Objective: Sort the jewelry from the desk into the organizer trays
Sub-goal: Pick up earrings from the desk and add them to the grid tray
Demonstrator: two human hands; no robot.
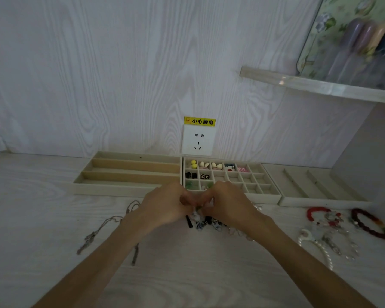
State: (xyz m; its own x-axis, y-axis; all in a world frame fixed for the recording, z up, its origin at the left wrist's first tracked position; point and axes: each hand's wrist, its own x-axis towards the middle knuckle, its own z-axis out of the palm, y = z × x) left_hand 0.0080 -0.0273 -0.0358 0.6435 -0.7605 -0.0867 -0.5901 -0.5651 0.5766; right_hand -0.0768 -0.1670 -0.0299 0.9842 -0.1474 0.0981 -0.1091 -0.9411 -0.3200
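My left hand (pixel 165 205) and my right hand (pixel 228 203) meet over the desk just in front of the grid tray (pixel 269 197). Together their fingertips pinch a small pale earring (pixel 196 211) with a green bit. Under them lies a small pile of earrings (pixel 209 223), black and blue-white. The grid tray holds several earrings in its back and left cells. A long-slot tray (pixel 111 188) stands to its left with nothing visible in it. Silver necklaces (pixel 105 225) lie left of my hands.
A third tray (pixel 316 201) with slanted ridges stands at the right. Red bead bracelets (pixel 369 223) and pearl and crystal strands (pixel 327 247) lie in front of it. A wall socket (pixel 197 141) sits behind the trays. A clear shelf (pixel 320 85) juts out at upper right.
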